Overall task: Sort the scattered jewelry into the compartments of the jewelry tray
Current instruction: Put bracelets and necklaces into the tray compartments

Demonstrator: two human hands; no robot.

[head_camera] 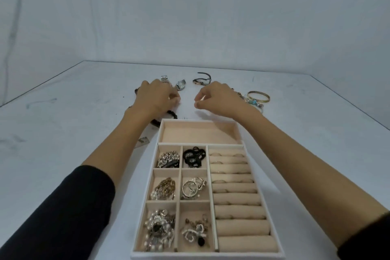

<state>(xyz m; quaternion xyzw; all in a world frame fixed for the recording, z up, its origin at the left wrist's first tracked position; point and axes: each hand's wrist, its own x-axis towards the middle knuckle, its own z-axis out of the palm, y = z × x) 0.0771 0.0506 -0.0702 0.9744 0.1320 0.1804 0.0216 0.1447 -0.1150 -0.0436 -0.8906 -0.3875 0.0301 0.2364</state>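
The beige jewelry tray (242, 145) lies close in front of me. Its six small left compartments hold chains, black bands, rings and earrings, and its right side has ring rolls with several rings. The long far compartment (198, 134) is bare. My left hand (157, 97) is curled, fingertips down on the table beside a silver watch (180, 85); what it grips is hidden. My right hand (217, 99) hovers beyond the tray, thumb and forefinger pinched on a small pale piece. A black braided bracelet (172, 114) lies under my left wrist.
Further back lie a grey-strap watch (202, 80), a gold bangle (258, 96) and a beaded bracelet with turquoise beads (254, 102). Dark beads (136, 90) show left of my left hand. A small metallic scrap (143, 141) lies left of the tray. The white table ends at the wall.
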